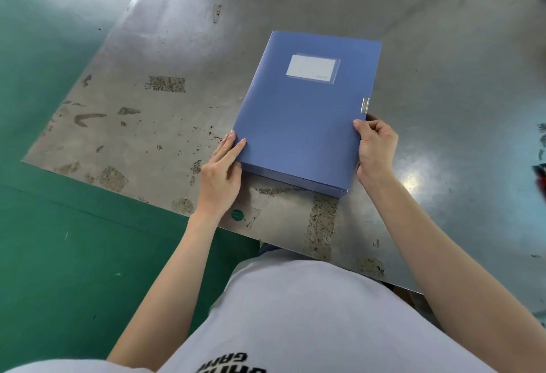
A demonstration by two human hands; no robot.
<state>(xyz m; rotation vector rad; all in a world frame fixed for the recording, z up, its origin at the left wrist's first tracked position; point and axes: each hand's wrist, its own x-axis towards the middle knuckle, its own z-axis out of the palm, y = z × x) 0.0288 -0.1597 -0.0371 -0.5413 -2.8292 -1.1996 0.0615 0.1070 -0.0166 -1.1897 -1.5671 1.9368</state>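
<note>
A blue file box [301, 124] lies flat on a worn metal table [153, 124], its lid shut. A white label pocket [312, 67] sits on its lid, and a small metal clasp [365, 105] is on its right edge. My left hand [221, 173] lies with straight fingers against the box's near left edge. My right hand [375, 151] grips the right edge just below the clasp, thumb on the lid and fingers curled around the side.
The table's near edge [266, 239] runs diagonally in front of my body. Green floor [59, 254] lies to the left and below. A dark and red object [540, 173] shows, blurred, at the right border.
</note>
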